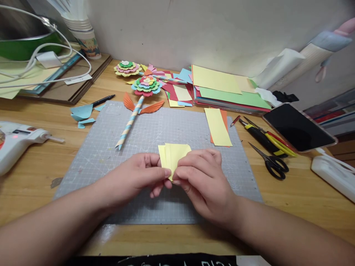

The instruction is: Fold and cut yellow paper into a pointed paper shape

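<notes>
My left hand [138, 173] and my right hand [203, 177] meet over the grey cutting mat [111, 155]. Both pinch a small folded piece of yellow paper [173, 153], held just above the mat with its layers fanned upward. The thumbs and forefingers press together at the paper's lower corner. A yellow strip lying on an orange strip [217, 127] rests on the mat beyond my right hand. A finished paper flower on a striped blue and yellow stem [135, 114] with orange leaves lies on the mat's far left part.
Black scissors [270, 160], a yellow-handled knife [259, 136] and a dark phone [298, 127] lie to the right. A stack of coloured paper [227, 90] sits at the back. A white glue gun [19, 138] is at the left, with blue scraps [81, 112] and a black pen [104, 99].
</notes>
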`<state>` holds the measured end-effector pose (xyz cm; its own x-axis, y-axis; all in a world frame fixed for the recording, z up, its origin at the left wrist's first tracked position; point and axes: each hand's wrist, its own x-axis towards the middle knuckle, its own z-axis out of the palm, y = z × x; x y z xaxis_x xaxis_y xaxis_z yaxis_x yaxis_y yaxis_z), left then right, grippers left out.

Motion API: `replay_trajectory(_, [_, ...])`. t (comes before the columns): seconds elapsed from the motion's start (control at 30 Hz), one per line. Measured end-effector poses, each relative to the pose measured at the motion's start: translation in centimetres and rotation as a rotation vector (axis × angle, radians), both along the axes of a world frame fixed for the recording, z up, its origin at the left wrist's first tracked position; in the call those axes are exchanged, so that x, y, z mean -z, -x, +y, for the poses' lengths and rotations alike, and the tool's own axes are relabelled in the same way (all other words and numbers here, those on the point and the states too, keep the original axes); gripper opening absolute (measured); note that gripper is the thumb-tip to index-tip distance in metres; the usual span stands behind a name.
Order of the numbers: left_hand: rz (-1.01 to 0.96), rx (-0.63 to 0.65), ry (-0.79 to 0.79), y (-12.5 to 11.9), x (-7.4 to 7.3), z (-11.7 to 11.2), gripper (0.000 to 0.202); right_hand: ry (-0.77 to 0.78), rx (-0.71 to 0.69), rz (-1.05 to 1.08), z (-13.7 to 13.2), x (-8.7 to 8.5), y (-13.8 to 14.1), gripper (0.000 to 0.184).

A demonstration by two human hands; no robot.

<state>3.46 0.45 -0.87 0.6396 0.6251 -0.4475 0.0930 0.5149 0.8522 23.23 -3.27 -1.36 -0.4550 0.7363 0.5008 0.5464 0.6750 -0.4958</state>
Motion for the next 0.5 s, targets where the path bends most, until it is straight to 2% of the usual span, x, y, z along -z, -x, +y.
replay_trajectory(0.2, [0.082, 0.007, -0.073, -0.6, -0.3, 0.0, 0.017, 0.076, 0.073, 0.018, -0.3, -0.2, 0.4, 0.011])
replay_trajectory(0.33, [0.03, -0.049, -0.064, -0.7, -0.3, 0.0, 0.014, 0.038, 0.211, 0.084, -0.4, -0.2, 0.4, 0.005])
replay_trajectory(0.43, [-0.063, -0.093, 0.016, -0.7, -0.2, -0.2, 0.013, 0.054, 0.313, 0.192, -0.3, 0.4, 0.4, 0.034])
replay_trajectory(0.5, [-0.11, -0.105, 0.058, -0.8, -0.1, -0.3, 0.012, 0.17, 0.327, 0.343, -0.2, 1.0, 0.5, 0.057])
